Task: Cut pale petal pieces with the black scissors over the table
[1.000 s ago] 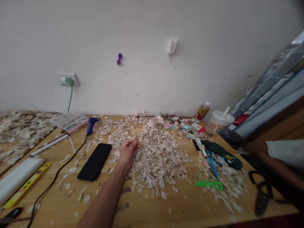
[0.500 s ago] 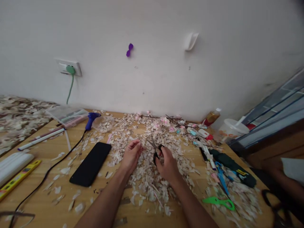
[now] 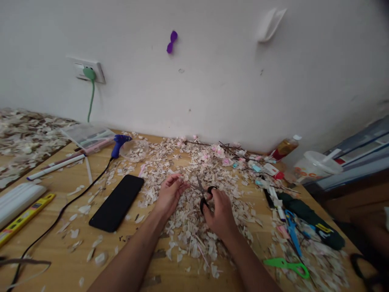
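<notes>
My right hand point(image 3: 221, 211) grips a pair of scissors point(image 3: 199, 187) by its black handle loops. The blades stand apart and point away and to the left, close to the fingertips of my left hand point(image 3: 170, 194). Thumb and fingers of that left hand are pinched together, on something too small to make out. Below both hands lies a wide heap of thin, pale shavings point(image 3: 194, 235), petal-like in shape. Behind them, along the wall, rest dark twigs with pink-white flowers point(image 3: 219, 152).
Left of my hands lie a black phone point(image 3: 118, 202), a blue glue gun point(image 3: 118, 145) with its cord, and a yellow level point(image 3: 26, 219). On the right are green scissors point(image 3: 287, 265), blue scissors point(image 3: 293, 235), a dark green pouch point(image 3: 313, 223), a bottle point(image 3: 285, 148) and a plastic tub point(image 3: 316, 166).
The head view has shifted slightly. The scissor blades have spread wider and come nearer to my left fingertips. My left hand keeps its pinch.
</notes>
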{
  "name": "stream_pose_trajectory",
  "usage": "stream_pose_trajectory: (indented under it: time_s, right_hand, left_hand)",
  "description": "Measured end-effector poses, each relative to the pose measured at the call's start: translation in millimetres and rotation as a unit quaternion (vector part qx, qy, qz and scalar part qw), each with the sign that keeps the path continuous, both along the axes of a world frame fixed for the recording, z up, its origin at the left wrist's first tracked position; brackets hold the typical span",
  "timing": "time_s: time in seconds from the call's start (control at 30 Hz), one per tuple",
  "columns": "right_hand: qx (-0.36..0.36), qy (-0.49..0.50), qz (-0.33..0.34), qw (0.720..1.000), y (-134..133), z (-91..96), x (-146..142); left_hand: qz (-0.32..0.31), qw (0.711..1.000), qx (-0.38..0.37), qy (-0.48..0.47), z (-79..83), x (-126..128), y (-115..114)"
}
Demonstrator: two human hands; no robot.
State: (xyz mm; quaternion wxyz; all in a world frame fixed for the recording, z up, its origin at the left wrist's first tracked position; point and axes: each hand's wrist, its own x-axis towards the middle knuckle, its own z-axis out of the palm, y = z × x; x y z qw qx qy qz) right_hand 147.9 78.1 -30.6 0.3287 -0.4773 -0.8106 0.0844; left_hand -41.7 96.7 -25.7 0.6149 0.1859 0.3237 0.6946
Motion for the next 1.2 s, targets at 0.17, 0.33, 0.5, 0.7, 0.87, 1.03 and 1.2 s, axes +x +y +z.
stream_pose_trajectory:
  time_s: [0.17,0.33,0.5,0.7,0.87,1.03,1.2]
  right_hand:
    - [0.004,0.003,-0.008,1.0,1,-1.2,3]
    - [-0.012,-0.038,-0.008,0.999,1,-4.5,1]
    - [-0.028,-0.068,-0.003,0.997,-1,-6.5,-1]
    - [-0.04,-0.073,0.011,0.996,-1,-8.5,-3]
    - [-0.055,-0.049,0.062,0.995,0,-8.3,-3]
    - [-0.095,-0.014,0.093,0.991,0,-3.0,-2]
    - [-0.111,0.009,0.095,0.989,1,-3.0,-2]
  left_hand:
    - [-0.002,1.0,-0.001,-0.005,-0.3,3,0]
    - [0.019,1.0,-0.005,-0.008,-1.8,2,2]
    - [0.02,1.0,0.01,-0.011,-0.6,1,-1]
    - [-0.015,0.999,-0.015,-0.047,2.5,4,-7]
    - [-0.018,0.999,-0.006,-0.043,1.1,8,-9]
    - [-0.007,1.0,0.01,0.024,-4.8,11,-8]
    - [0.036,0.993,0.043,0.104,-6.4,12,-9]
